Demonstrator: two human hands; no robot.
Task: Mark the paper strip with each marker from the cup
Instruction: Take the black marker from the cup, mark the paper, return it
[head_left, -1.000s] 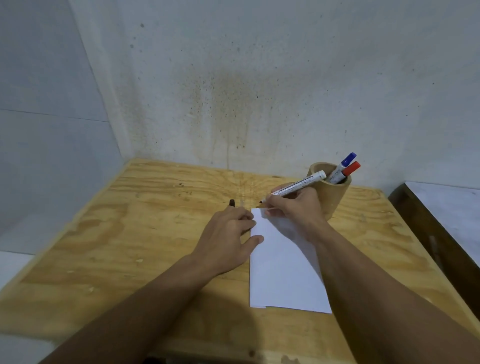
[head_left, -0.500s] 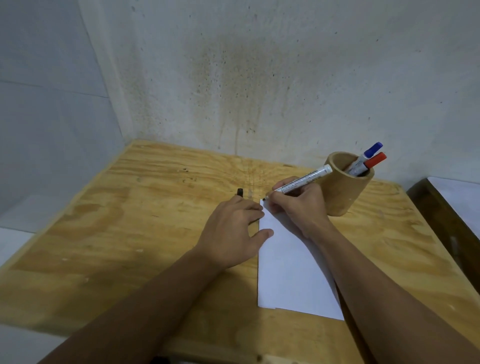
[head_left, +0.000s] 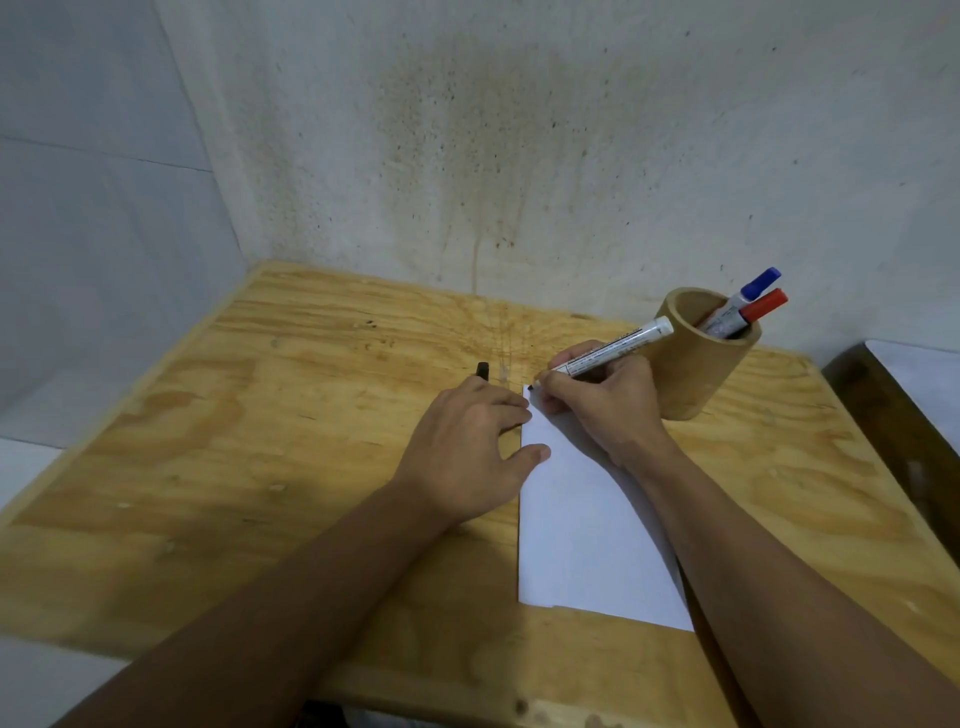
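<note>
A white paper strip (head_left: 587, 530) lies lengthwise on the plywood table (head_left: 249, 447). My right hand (head_left: 608, 402) grips an uncapped white marker (head_left: 618, 347); its dark tip touches the strip's far left corner. My left hand (head_left: 467, 447) rests at the strip's left edge, thumb on the paper, and holds the black cap (head_left: 482, 370) that pokes out beyond the fingers. Behind my right hand stands a round wooden cup (head_left: 696, 379) with a blue-capped marker (head_left: 753, 288) and a red-capped marker (head_left: 761, 307) in it.
A stained white wall rises right behind the table, and a pale wall closes the left side. A dark wooden edge with a white surface (head_left: 914, 395) sits to the right of the table.
The camera view has shifted, so the cup and hands sit further right. The marker tip has come down onto the strip's far corner. My left hand stays at the paper's edge.
</note>
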